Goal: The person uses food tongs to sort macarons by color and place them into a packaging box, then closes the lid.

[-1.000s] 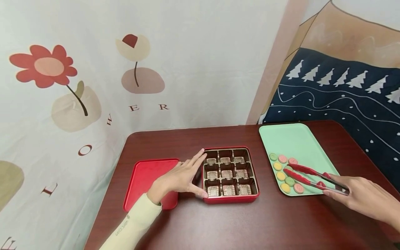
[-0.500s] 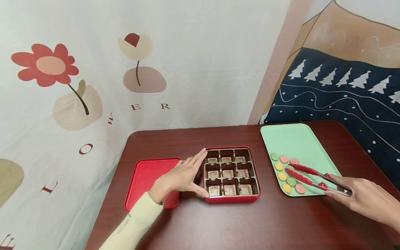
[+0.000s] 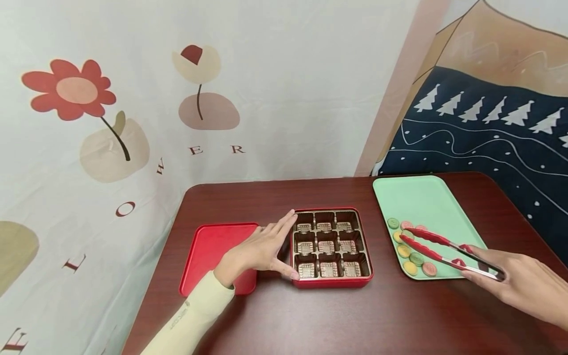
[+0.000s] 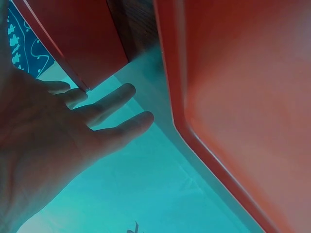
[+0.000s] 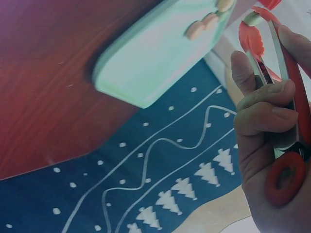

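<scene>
My left hand (image 3: 262, 246) lies along the left side of a red square box (image 3: 333, 283), fingers spread straight, thumb at the front corner and fingertips at the back. Inside the box sits a brown insert (image 3: 313, 255) with rows of square compartments, all bare. In the left wrist view the extended fingers (image 4: 116, 131) reach toward the box wall (image 4: 77, 39). My right hand (image 3: 514, 281) grips red-tipped metal tongs (image 3: 421, 248). A green macaron (image 5: 252, 19) is pinched between the tongs' tips, over the cluster of macarons on the mint tray (image 3: 412, 197).
Several green, yellow and pink macarons (image 3: 416, 259) lie at the tray's near left part. A red lid (image 3: 217, 246) lies left of the box, partly under my left forearm. Bare brown tabletop (image 3: 328, 315) shows in front. A printed cloth (image 3: 288, 98) hangs behind.
The tongs have lifted slightly and shifted left relative to the tray, with the green macaron in their tips. My left hand keeps its place at the box. The head view has drifted a little.
</scene>
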Tool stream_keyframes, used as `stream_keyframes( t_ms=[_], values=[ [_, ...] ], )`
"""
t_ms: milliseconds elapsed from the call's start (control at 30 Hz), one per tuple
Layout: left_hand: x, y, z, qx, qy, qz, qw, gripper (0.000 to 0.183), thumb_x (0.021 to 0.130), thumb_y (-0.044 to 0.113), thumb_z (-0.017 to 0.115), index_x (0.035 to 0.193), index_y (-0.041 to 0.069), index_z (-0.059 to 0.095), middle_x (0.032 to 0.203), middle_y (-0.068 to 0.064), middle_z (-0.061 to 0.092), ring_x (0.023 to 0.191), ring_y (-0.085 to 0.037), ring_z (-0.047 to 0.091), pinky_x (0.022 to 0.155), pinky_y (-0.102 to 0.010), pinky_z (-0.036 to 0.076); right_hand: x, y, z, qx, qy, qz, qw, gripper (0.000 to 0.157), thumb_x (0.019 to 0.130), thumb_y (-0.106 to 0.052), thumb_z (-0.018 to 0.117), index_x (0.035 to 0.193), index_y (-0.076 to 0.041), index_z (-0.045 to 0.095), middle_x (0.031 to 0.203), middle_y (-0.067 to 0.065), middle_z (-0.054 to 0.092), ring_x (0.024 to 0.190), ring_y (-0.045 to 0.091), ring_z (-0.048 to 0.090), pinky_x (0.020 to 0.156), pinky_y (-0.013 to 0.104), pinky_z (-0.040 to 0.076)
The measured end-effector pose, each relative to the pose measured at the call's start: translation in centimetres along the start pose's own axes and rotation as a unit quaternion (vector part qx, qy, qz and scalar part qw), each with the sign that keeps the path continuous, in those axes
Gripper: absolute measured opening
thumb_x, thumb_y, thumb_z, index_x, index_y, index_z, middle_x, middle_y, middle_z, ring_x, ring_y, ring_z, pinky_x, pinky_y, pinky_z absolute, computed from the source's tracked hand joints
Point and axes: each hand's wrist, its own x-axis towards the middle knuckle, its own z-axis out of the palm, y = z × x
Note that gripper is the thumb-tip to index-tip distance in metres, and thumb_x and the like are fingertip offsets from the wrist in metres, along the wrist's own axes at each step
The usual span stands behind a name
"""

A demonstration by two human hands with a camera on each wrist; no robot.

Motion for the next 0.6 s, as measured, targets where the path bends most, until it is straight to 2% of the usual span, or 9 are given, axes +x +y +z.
stream_keyframes(
  t_ms=[133,300,467,600],
  values=[
    [-0.1,0.1,-0.1,0.004,-0.004,-0.001,1.0,0.149,0.074,0.075,0.09,0.177,0.015,0.0,0.184,0.0,-0.005,0.156,-0.045,0.035,0.122,-0.072,0.027,0.0,-1.1,0.0,0.004,0.01,-0.028,1.0,0.063,0.076,-0.03,0.1,0.123,0.004,0.078,0.094,0.012,0.075,0.075,0.018,0.06,0.057,0.036,0.046],
    [-0.1,0.0,-0.2,0.008,0.003,0.002,1.0,0.15,0.072,0.077,0.089,0.177,0.014,0.002,0.184,-0.001,-0.003,0.155,-0.045,0.037,0.12,-0.073,0.029,0.4,-1.5,0.0,0.009,0.009,-0.044,0.999,0.055,0.077,-0.025,0.099,0.122,0.001,0.08,0.09,0.004,0.073,0.071,0.009,0.051,0.055,0.031,0.041],
    [0.1,-0.1,-0.1,0.002,0.0,0.002,1.0,0.152,0.071,0.079,0.089,0.177,0.015,0.001,0.184,0.001,-0.004,0.157,-0.042,0.034,0.121,-0.073,0.027,0.4,-1.1,0.1,0.011,0.003,-0.043,0.999,0.056,0.077,-0.026,0.1,0.121,0.003,0.08,0.094,0.008,0.076,0.072,0.009,0.055,0.055,0.032,0.044],
    [0.1,-0.2,-0.1,-0.009,-0.001,0.003,1.0,0.151,0.072,0.077,0.09,0.177,0.015,0.002,0.184,-0.001,-0.003,0.156,-0.048,0.035,0.12,-0.076,0.026,0.3,-0.6,0.1,0.009,-0.005,-0.034,0.999,0.057,0.078,-0.028,0.099,0.121,0.004,0.08,0.094,0.01,0.076,0.073,0.014,0.058,0.055,0.033,0.045]
  ],
)
